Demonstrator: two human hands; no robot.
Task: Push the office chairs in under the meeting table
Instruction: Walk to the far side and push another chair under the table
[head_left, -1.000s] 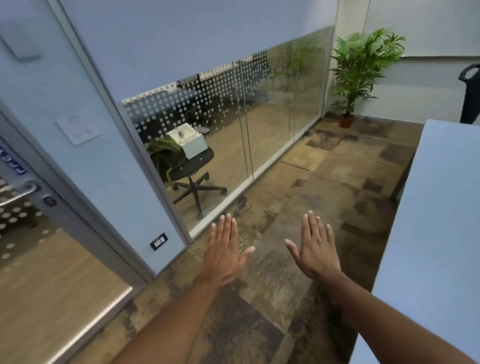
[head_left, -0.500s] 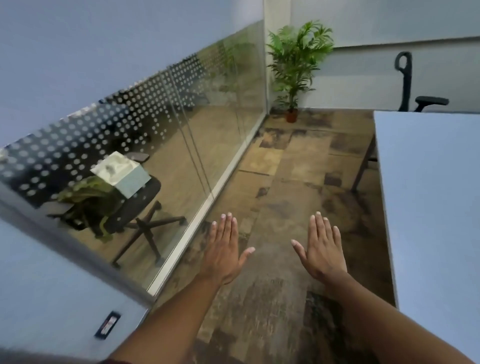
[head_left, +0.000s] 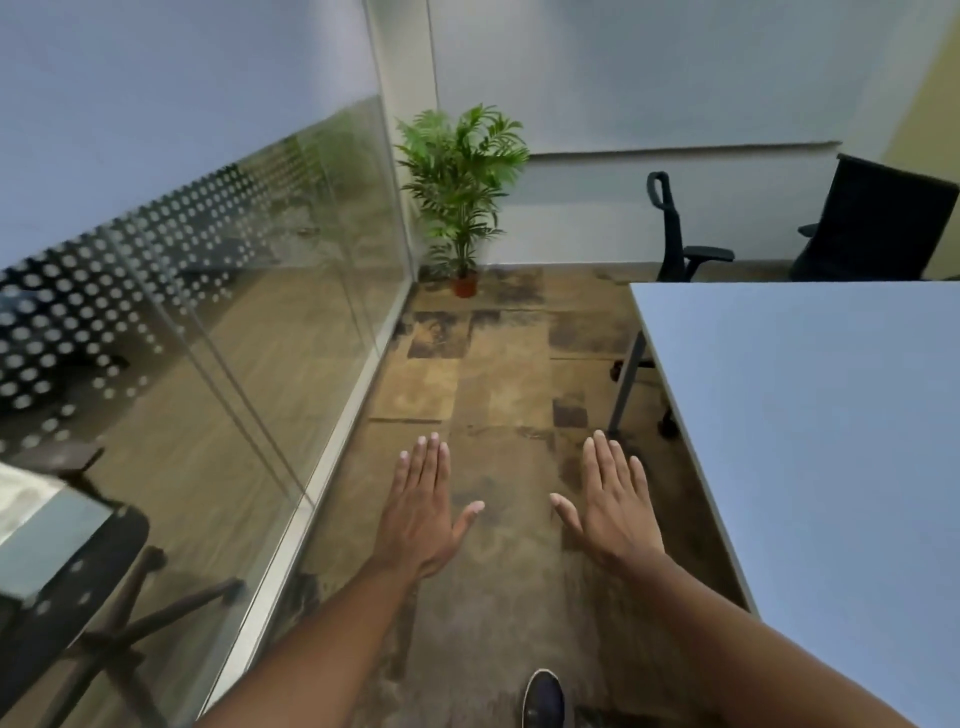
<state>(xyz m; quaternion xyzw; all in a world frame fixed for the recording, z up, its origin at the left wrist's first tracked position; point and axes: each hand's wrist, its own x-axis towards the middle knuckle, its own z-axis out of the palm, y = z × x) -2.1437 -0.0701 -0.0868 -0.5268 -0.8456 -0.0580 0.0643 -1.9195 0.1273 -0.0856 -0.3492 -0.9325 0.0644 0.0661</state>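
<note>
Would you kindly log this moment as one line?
left hand: open, empty | right hand: open, empty | black office chairs: beyond pale blue meeting table, untouched

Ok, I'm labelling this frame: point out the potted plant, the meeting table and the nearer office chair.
potted plant (head_left: 464, 286): head view, orange pot.
meeting table (head_left: 810, 415): head view, bare tabletop.
nearer office chair (head_left: 667, 228): head view, back frame.

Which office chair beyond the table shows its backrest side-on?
The left chair, its thin backrest seen edge-on with one armrest; the right chair shows a broad black back.
</note>
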